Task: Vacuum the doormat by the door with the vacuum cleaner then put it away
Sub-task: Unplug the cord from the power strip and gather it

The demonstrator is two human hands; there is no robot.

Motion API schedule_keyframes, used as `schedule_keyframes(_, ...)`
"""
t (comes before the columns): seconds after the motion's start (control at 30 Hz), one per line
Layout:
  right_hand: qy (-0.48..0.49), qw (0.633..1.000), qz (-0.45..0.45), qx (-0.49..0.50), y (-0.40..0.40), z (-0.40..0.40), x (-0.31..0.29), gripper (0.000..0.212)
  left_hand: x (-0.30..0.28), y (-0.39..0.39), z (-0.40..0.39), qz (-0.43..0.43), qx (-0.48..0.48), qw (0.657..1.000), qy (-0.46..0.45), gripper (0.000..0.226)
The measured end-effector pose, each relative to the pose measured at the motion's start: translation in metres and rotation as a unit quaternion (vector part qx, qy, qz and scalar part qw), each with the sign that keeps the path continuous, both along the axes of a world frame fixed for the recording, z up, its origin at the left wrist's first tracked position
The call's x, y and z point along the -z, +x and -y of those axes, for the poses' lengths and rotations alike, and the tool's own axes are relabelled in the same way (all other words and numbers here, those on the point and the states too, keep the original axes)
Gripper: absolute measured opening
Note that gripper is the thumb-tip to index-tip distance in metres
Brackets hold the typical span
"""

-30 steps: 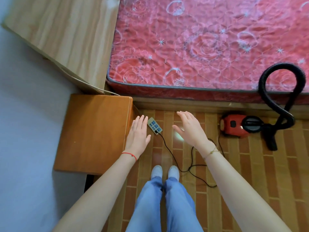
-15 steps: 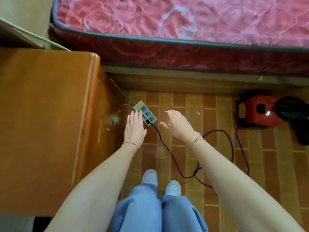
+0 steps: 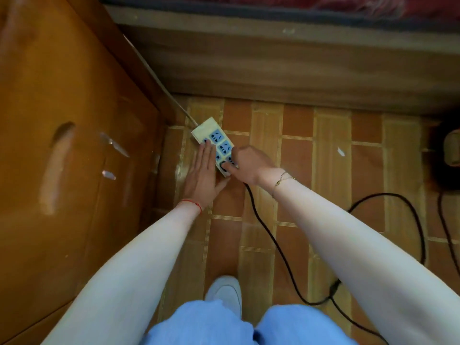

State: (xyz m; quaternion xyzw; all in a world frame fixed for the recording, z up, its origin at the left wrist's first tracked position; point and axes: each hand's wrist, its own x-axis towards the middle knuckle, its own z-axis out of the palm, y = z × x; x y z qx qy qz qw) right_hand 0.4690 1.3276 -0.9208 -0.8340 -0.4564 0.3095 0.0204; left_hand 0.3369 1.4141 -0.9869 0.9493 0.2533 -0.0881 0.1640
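A cream power strip (image 3: 208,131) with blue sockets lies on the floor beside the wooden cabinet. My left hand (image 3: 202,174) lies flat on its left edge, fingers straight. My right hand (image 3: 249,165) pinches the black plug (image 3: 224,166) seated in the strip's nearest socket. The black cord (image 3: 271,240) runs from the plug back across the floor and loops to the right. Only a dark edge of the vacuum cleaner (image 3: 450,155) shows at the far right. No doormat is in view.
An orange wooden cabinet (image 3: 62,145) fills the left side. The wooden bed frame (image 3: 286,58) runs across the top. The floor has brown and tan brick-pattern covering (image 3: 323,170). My white shoe (image 3: 226,292) and blue trouser legs are at the bottom.
I have bent down closer to the floor. My left hand moved onto the power strip and my right hand closed on the plug. The vacuum has slid almost out of view to the right.
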Motion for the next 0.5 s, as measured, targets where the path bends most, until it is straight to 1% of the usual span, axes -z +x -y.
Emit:
schedule_keyframes(0.13,-0.001,0.998,0.049,-0.039,-0.007,-0.010,0.012,0.041,0.019,0.001,-0.004,0.017,-0.005,1.000,0.000,0.084)
schedule_keyframes(0.23,-0.023,0.996,0.059,-0.066,-0.011,-0.019,0.012,0.038,0.026,0.003,-0.007,0.027,-0.013,1.000,0.002,0.077)
schedule_keyframes(0.3,-0.034,0.995,0.065,-0.074,-0.012,-0.024,0.010,0.031,0.029,0.005,-0.008,0.037,-0.022,0.999,-0.008,0.076)
schedule_keyframes(0.37,-0.042,0.994,0.064,-0.080,-0.013,-0.029,0.008,0.025,0.031,0.007,-0.010,0.045,-0.030,0.998,-0.028,0.077)
schedule_keyframes(0.5,-0.078,0.993,0.026,-0.084,-0.009,-0.038,0.003,0.020,0.033,0.011,-0.010,0.043,-0.040,0.998,-0.038,0.076)
